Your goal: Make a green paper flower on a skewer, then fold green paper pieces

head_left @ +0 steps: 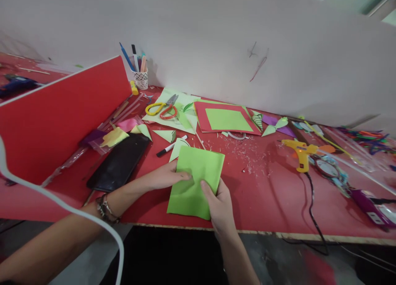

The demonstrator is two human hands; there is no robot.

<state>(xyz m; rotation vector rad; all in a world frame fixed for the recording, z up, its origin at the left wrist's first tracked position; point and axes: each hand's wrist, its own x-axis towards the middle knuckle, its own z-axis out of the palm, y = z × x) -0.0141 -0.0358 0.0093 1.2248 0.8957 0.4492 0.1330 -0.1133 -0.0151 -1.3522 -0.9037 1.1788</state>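
Observation:
A bright green sheet (201,169), seemingly folded, is held between both hands above the front edge of the red table (260,202). My left hand (167,175) grips its left side, thumb on top and the other fingers hidden beneath. On the lower right side my right hand (219,202) holds the sheet with the thumb pressed on its face and fingers behind. Just beyond the sheet lie a black-and-white marker (172,146) and a pale green paper piece (177,149). Bracelets circle my left wrist.
Yellow-and-orange scissors (163,109) lie on papers behind. Red and green sheets (229,119) are stacked near the wall. A black phone-like slab (119,163) and red panel (68,111) stand left; a yellow glue gun (300,153) with cord lies right. A white cable (77,213) crosses my left forearm.

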